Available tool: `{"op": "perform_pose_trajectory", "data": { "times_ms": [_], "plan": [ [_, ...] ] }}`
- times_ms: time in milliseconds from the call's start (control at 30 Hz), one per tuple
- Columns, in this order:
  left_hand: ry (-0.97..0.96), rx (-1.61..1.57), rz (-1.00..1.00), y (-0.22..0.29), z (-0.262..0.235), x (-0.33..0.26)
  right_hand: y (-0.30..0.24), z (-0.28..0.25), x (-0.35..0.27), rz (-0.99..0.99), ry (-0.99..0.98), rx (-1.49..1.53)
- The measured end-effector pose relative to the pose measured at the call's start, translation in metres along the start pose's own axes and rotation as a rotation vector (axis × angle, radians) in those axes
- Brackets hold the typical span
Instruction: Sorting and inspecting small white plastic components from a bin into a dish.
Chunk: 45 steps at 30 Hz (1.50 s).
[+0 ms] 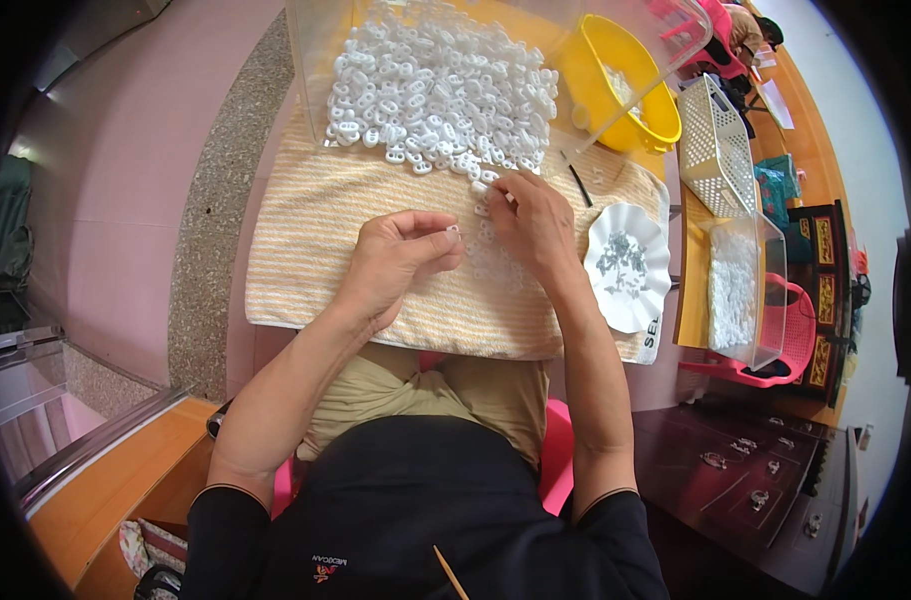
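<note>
My left hand (400, 250) is closed in a pinch over the striped towel (315, 250), with a small white plastic piece (453, 230) at its fingertips. Opposite it, my right hand (535, 220) has its fingers curled together at the near edge of a heap of white oval plastic pieces with two holes (435, 90). Its fingertips are beside a few loose ones; whether they grip one is hidden. Small whitish bits (495, 262) lie scattered on the towel below my right hand. A white fluted dish (630, 305) holding small grey parts stands right of my right forearm.
The heap sits in a clear plastic bin (310, 75). Behind the dish are a thin black stick (580, 186) and a yellow basin (665, 125). Farther right are a white perforated basket (710, 150), a clear box of white pieces (770, 300) and a pink chair (800, 325).
</note>
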State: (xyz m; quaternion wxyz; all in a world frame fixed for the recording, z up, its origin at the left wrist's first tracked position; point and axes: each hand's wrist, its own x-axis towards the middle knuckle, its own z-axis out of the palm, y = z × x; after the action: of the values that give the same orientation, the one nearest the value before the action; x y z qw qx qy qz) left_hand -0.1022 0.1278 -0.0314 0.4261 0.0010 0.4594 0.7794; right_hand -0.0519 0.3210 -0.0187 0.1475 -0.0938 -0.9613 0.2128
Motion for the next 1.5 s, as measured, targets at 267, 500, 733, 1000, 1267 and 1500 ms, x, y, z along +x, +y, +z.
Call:
{"op": "perform_pose_trajectory", "data": {
  "times_ms": [267,500,733,1000,1267,1500],
  "plan": [
    [0.016,0.005,-0.007,0.001,0.001,0.0,-0.001,-0.003,-0.001,-0.014,-0.024,-0.011],
    [0.023,0.008,-0.008,0.0,-0.001,0.0,-0.009,-0.001,0.004,0.022,-0.12,-0.079],
    [0.027,0.009,-0.02,0.001,0.0,-0.001,-0.013,-0.003,0.008,0.046,-0.159,-0.061],
    [0.017,-0.019,-0.009,0.0,-0.001,0.001,-0.007,-0.002,0.001,0.103,-0.083,0.107],
    [0.032,-0.016,-0.019,0.002,0.001,-0.001,0.0,-0.002,-0.016,0.209,0.024,0.603],
    [0.034,-0.012,-0.029,0.002,0.001,-0.001,-0.002,-0.009,-0.027,0.348,-0.028,0.803]
  ]
}}
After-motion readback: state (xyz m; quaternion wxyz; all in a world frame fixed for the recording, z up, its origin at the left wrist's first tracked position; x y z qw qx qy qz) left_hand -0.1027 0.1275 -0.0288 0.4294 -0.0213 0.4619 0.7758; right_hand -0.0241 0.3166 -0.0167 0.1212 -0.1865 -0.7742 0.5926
